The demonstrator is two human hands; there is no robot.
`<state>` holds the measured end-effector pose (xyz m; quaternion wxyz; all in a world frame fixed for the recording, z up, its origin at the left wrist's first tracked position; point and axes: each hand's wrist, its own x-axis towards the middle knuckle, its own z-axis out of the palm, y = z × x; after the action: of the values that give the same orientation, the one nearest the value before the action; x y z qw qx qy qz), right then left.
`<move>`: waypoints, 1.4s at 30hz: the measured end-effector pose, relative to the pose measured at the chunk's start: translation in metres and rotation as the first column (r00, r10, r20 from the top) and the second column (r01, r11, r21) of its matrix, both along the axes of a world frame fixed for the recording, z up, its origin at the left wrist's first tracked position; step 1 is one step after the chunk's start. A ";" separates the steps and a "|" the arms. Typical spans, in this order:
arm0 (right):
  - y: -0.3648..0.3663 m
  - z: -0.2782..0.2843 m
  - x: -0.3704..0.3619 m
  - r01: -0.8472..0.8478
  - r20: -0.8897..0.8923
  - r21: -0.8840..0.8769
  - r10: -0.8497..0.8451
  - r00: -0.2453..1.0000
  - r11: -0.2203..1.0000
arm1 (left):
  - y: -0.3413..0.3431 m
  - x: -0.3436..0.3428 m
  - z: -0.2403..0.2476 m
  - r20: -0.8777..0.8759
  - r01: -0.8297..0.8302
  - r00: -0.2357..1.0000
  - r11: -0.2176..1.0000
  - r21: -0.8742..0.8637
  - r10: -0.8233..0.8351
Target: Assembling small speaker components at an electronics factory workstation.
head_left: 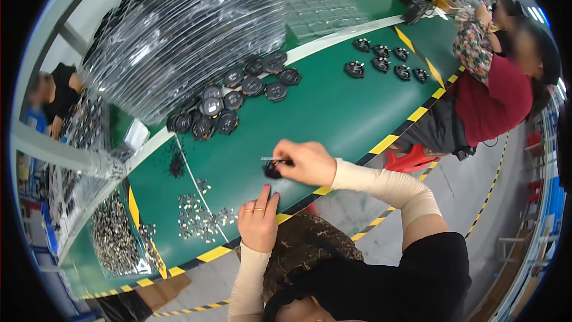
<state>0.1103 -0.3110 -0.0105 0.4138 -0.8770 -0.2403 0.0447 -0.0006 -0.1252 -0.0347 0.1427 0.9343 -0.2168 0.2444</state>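
My right hand is closed in a pinch at a small black casing part, just above the green bench mat. A thin silvery strip sticks out to the left from its fingertips; whether it is a tool or belongs to the part, I cannot tell. My left hand lies near the bench edge with its fingers stretched toward the black part, holding nothing visible. To its left, many small metal-and-black pieces are scattered on the mat. A little pile of tiny black bits lies beyond them.
Round black watch-like casings cluster at the back beside stacked clear plastic trays. Several black assemblies sit at the far right. A bag of small parts lies at left. Striped tape edges the bench; a co-worker sits right.
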 end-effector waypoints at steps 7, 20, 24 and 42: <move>-0.153 0.006 0.070 0.646 0.366 -0.010 -0.599 0.713 0.763 | -0.003 -0.002 0.002 0.002 -0.015 1.000 0.999 -0.052 0.016; -0.288 -0.040 0.093 0.845 0.494 -0.277 -0.687 0.533 0.456 | 0.002 0.001 -0.003 -0.045 0.028 0.998 0.995 -0.096 -0.032; -0.168 -0.004 0.087 0.552 0.615 -0.016 -0.427 0.663 0.834 | 0.004 -0.001 -0.001 -0.046 -0.014 0.999 0.997 -0.074 0.010; 0.024 -0.010 0.055 -0.053 0.540 -0.233 0.174 0.824 0.971 | 0.005 -0.004 -0.001 -0.070 -0.022 0.997 0.996 -0.088 0.016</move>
<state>0.1650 -0.2874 -0.0209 0.2288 -0.8742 -0.3961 -0.1629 -0.0049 -0.1203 -0.0361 0.1893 0.9369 -0.1917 0.2229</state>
